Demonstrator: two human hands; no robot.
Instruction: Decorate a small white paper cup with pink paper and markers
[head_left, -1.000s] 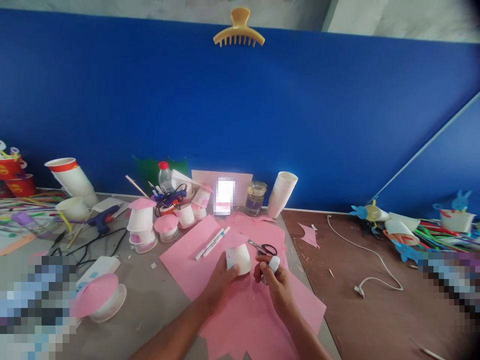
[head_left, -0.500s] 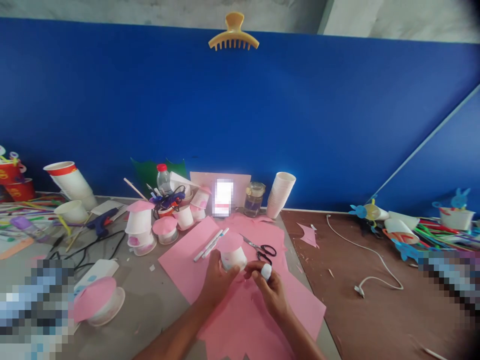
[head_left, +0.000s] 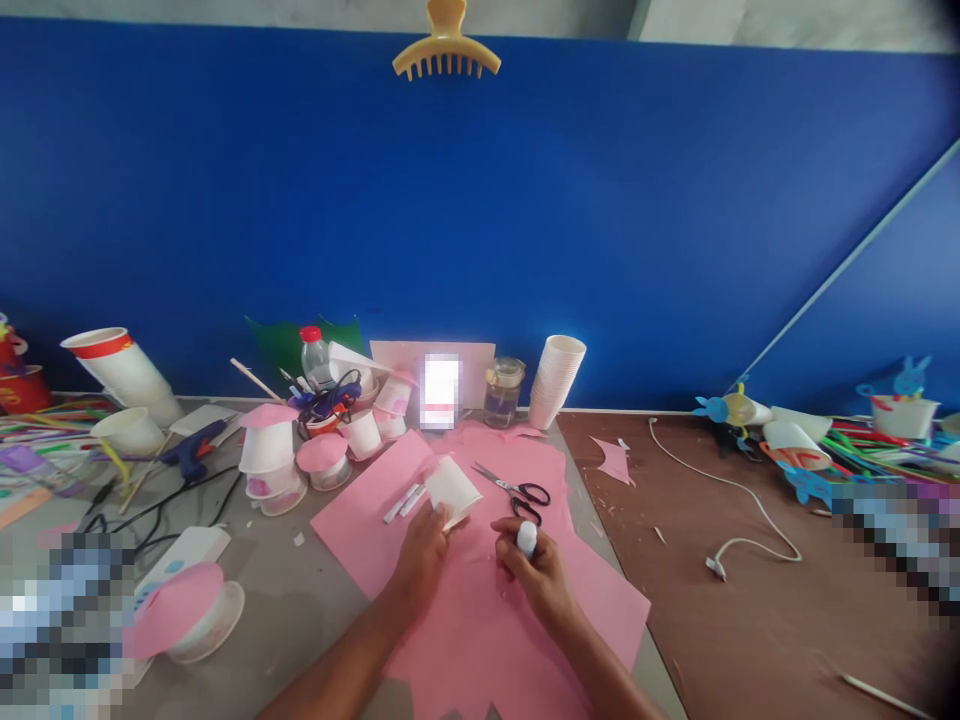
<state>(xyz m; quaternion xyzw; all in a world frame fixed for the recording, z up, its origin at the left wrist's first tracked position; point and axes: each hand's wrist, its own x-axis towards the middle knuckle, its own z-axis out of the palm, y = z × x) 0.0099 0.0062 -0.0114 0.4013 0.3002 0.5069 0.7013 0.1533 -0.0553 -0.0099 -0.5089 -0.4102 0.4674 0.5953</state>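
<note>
Two hands are working over the pink paper (head_left: 465,640), both occupied. The left hand (head_left: 424,553) is gripping a white paper cup (head_left: 453,490) by one end, holding it tilted low over the paper, perhaps to bring its side within easy view. The right hand (head_left: 536,572) is clasping a small white-ended stick (head_left: 527,539) (glue, possibly; the fingers are hiding most of it), with the pale end poking up. A gap is separating cup from stick. Just beyond the right hand, scissors (head_left: 516,489) are lying with their handles toward it, presumably for an easy grab. White pens (head_left: 396,505) are resting just left of the cup, likely for the same reason. Farther out, a blurred bright screen (head_left: 439,385) is standing before a pink card (head_left: 480,365), seemingly turned to face the work. A jar (head_left: 503,395) and a stack of paper cups (head_left: 556,385) are standing to its right, and on the left pink-topped cup pieces (head_left: 268,445) are crowding the bench (head_left: 300,590), probably parked off the paper for room.
</note>
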